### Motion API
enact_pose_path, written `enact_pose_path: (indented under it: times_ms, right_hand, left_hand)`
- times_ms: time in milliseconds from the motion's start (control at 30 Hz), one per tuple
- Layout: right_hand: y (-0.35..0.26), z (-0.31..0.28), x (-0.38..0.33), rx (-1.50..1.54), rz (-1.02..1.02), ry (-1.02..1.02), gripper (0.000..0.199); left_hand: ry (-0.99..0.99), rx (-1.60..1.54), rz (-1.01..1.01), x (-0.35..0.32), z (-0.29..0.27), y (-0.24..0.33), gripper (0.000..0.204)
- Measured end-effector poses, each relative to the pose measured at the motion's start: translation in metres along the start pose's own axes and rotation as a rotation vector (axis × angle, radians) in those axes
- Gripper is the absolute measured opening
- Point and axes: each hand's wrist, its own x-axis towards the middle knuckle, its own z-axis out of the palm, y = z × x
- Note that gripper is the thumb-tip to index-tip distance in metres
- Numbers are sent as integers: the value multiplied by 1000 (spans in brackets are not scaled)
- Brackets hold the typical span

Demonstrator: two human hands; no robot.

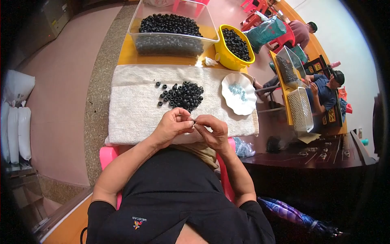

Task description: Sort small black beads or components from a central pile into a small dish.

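Observation:
My left hand (176,125) and my right hand (213,131) meet over the near edge of a white towel (134,110). Both are closed, fingertips pinched round a small dark piece (193,121) that the fingers mostly hide. Just beyond them lies a loose heap of small black round parts (187,94), some showing a hole. A few of these sit apart at the heap's left side. To the right, on the towel, stands a white scalloped dish (228,101) with tiny pale blue bits in it.
Behind the towel stand a clear plastic bin (174,45) and a yellow basin (221,53), both full of black parts. A crumpled white tissue (210,61) lies between them. Rightward, a co-worker (325,91) sits by a white perforated basket (300,110). A folded umbrella (294,213) lies lower right.

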Motion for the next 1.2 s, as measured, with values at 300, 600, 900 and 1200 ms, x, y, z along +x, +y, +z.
enact_pose_path:
  times_ms: [300, 600, 900, 1200]
  right_hand:
    - [15, -5, -4, 297, 258, -70, 9]
    - [9, -16, 0, 657, 630, -230, 10]
    - [7, -9, -2, 195, 192, -170, 16]
    - [-13, 5, -3, 27, 77, -38, 31]
  left_hand:
    - [-60, 43, -37, 2, -2, 1, 22]
    - [-135, 39, -74, 1, -4, 1, 26]
    - [-101, 5, -89, 2, -5, 3, 18]
    - [-18, -49, -32, -1, -3, 6, 12]
